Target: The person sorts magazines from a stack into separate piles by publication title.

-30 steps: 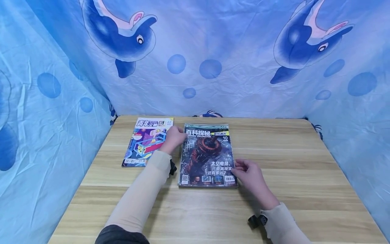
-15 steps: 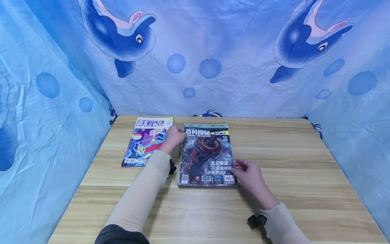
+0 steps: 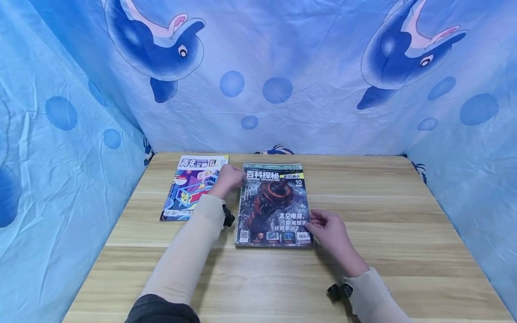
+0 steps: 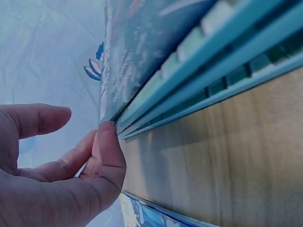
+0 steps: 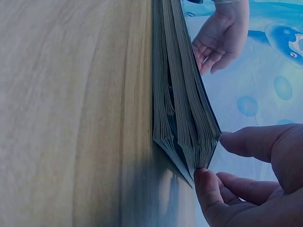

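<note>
A stack of magazines (image 3: 274, 206) lies in mid-table in the head view, a dark space-themed cover on top. At its upper left edge is my left hand (image 3: 229, 177); the left wrist view shows its fingertips touching the turquoise spines (image 4: 189, 78), thumb held apart. My right hand (image 3: 332, 229) is at the lower right edge. In the right wrist view its thumb touches the top cover's edge and a fingertip rests against the page edges (image 5: 182, 94). Partly behind my left hand lies a colourful magazine (image 3: 187, 188).
The wooden table (image 3: 383, 197) reaches back to a blue curtain (image 3: 315, 121) printed with dolphins, which also hangs along both sides. Bare wood shows to the right of the stack and in front of it.
My left hand has shifted slightly left, off the top cover's edge. The right hand keeps its place at the stack, which lies nearly as before.
</note>
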{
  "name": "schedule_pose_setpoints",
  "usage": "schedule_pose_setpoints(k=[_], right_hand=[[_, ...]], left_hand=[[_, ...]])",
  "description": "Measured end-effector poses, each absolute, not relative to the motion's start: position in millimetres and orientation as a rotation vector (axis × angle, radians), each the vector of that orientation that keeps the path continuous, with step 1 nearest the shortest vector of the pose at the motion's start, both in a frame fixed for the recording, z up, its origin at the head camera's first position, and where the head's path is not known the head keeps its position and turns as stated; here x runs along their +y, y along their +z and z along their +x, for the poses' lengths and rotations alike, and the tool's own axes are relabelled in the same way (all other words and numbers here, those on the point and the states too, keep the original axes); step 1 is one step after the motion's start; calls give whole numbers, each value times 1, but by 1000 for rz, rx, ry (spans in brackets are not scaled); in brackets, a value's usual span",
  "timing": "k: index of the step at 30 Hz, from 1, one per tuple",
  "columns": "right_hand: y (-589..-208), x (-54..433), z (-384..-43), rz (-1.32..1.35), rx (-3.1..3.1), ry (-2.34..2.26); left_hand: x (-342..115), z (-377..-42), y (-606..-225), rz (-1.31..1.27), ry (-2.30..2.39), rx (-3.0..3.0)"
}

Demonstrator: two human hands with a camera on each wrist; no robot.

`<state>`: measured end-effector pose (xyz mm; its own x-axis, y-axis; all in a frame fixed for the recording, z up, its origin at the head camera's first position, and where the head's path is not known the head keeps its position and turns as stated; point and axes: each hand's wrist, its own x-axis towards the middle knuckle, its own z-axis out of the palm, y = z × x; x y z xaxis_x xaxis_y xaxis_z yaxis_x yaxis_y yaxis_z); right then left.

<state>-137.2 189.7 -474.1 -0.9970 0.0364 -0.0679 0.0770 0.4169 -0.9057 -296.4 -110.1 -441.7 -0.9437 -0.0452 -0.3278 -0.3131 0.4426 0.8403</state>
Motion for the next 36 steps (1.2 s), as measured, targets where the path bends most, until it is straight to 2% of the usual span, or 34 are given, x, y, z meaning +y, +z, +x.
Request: schedule_pose_setpoints(k=[8, 36], right_hand=[[-475, 190, -138, 132, 2614, -1667], [-475, 189, -139, 143, 2598, -1676]], left_hand=[[-105, -296, -435, -351, 1493, 2439], [-96, -290, -443, -140, 1312, 2442]])
